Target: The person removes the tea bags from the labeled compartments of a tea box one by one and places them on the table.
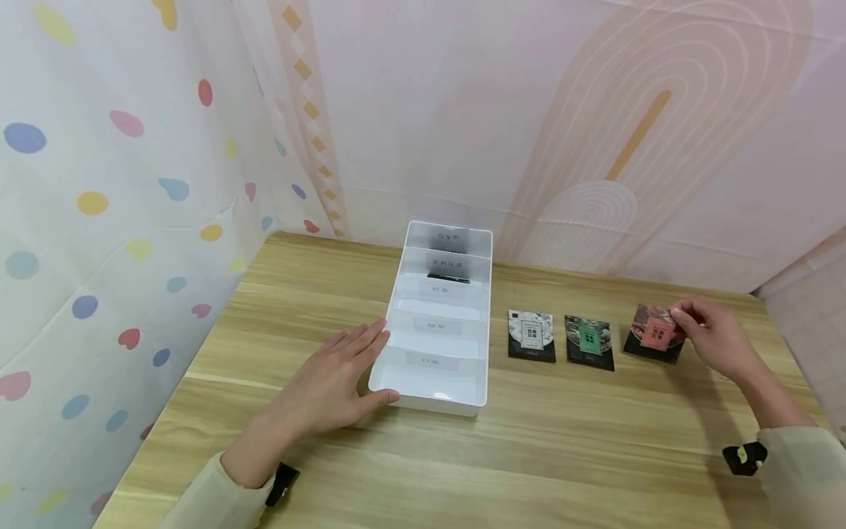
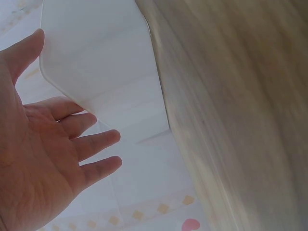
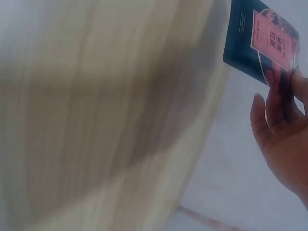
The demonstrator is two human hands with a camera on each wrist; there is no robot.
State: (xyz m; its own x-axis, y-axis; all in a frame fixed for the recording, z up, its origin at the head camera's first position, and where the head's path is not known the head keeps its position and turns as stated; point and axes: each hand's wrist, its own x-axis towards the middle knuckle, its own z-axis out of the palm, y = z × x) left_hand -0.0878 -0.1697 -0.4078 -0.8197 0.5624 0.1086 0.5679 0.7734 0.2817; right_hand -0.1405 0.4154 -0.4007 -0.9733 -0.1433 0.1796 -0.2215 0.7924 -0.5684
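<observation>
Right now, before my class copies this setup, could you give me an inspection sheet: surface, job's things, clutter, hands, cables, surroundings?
Surface: wood-grain table, shadowed near the right arm.
Job's things: white tray with five compartments, a dark item in the second from the far end; white-and-black packet and green-and-black packet to its right; red-and-black packet in hand.
Clutter: nothing seen.
Hands: left hand touches the tray's side, fingers extended; right hand pinches the red-and-black packet.
Cables: nothing seen.
Surroundings: spotted curtain at left, pinkish patterned curtain behind.
</observation>
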